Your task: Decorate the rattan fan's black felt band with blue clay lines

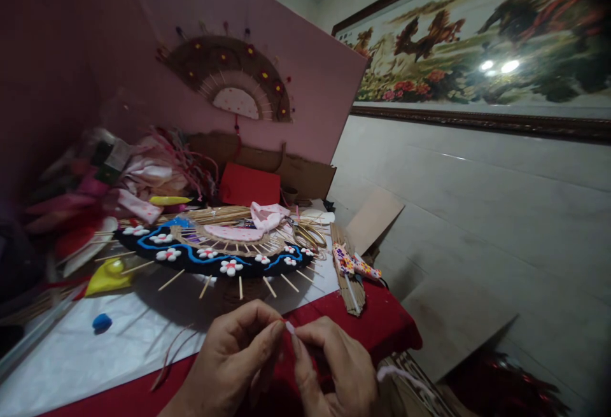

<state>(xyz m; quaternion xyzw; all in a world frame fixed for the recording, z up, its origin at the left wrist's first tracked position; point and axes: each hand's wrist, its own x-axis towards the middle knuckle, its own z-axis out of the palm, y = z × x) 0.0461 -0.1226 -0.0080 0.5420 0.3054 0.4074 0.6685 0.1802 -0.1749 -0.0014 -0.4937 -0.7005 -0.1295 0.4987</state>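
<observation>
My left hand (241, 356) and my right hand (337, 363) meet at the table's front edge, both pinched closed. Between their fingertips is the end of a thin pale strand (289, 327), whitish-pink; its exact kind is unclear. A similar pale fuzzy strand (405, 375) shows past my right hand, and I cannot tell if it is the same piece. Just beyond my hands lies a fan-shaped craft (231, 267) with a black band, white flowers, a wavy blue line and thin sticks poking out. Its pale spotted centre (233, 233) faces away from me.
A blue lump (102, 322) and a yellow bag (109, 277) lie left on white paper (62, 360) over a red cloth (382, 321). Scissors (308, 235), a red card (251, 183) and cardboard strips (351, 289) sit behind. A brown fan (229, 63) is on the pink board.
</observation>
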